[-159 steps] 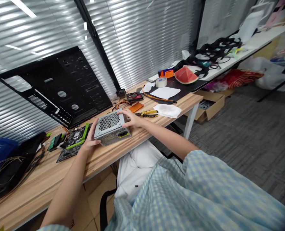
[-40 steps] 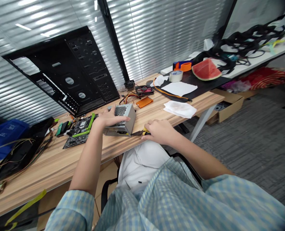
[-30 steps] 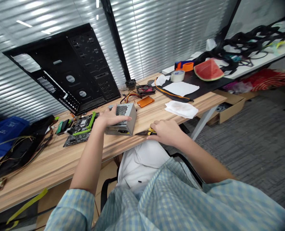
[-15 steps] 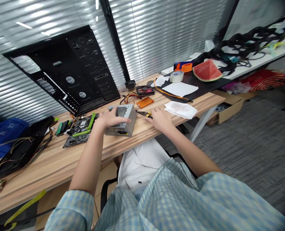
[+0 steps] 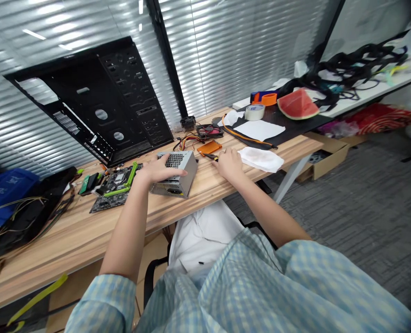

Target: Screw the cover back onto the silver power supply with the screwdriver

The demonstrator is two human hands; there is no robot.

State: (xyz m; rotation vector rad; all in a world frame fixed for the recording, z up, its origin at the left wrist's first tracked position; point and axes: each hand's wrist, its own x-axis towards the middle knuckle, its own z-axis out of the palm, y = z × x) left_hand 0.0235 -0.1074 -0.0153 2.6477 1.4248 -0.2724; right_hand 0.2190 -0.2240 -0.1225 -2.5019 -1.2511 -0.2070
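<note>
A silver computer power supply [image 5: 191, 172] with a perforated top sits on the wooden table in front of me. My left hand [image 5: 154, 170] grips it from the left, thumb stretched across the top; the other fingertips are partly out of sight. To the right, my right hand [image 5: 229, 163] is closed around needle-nose pliers [image 5: 211, 157]. Their dark jaws point left, clear of the power supply and just below a flat orange piece [image 5: 209, 147]. Most of the handles are hidden in the palm.
A green-and-black motherboard [image 5: 117, 187] lies left of the power supply. Behind it leans a black computer case [image 5: 87, 101]. Fans and cables [image 5: 208, 131] lie behind. On the right are white cloths [image 5: 261, 159], a tape roll [image 5: 254, 112] and a watermelon wedge [image 5: 298, 104].
My right hand and the pliers have moved slightly right and away from me, so the jaws are farther from the power supply. The left hand stays put on it.
</note>
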